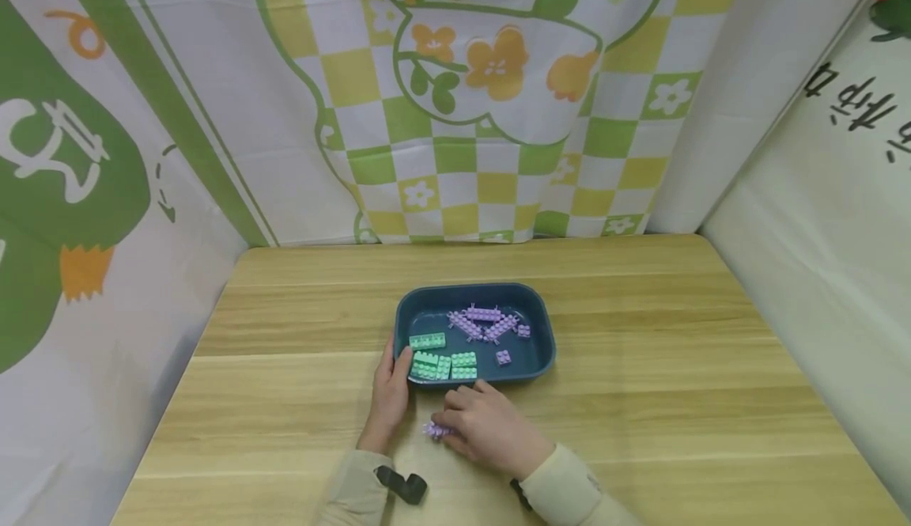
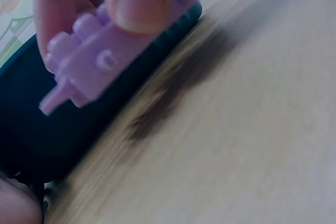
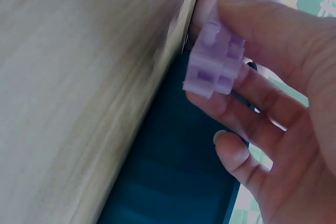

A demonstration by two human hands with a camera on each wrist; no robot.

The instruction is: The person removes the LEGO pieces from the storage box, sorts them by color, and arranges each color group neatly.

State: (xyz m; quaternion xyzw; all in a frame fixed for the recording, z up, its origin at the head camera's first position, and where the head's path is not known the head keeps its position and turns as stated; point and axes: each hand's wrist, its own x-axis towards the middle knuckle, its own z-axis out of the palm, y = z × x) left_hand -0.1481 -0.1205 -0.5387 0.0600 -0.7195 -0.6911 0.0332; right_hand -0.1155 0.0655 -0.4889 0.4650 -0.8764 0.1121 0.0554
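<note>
A dark blue tray stands on the table, and my left hand grips its left end, thumb over the rim and fingers along the outside. Just in front of the tray, my right hand pinches a purple building brick between thumb and fingers. Studs and small side pegs show on this brick in the left wrist view, where it is held above the tabletop. In the tray, green bricks lie at the left, and purple pegged bricks and small purple square bricks lie at the right.
The wooden table spreads on all sides of the tray. A printed cloth hangs behind its far edge, with white printed panels at left and right. A black strap sits at the left cuff.
</note>
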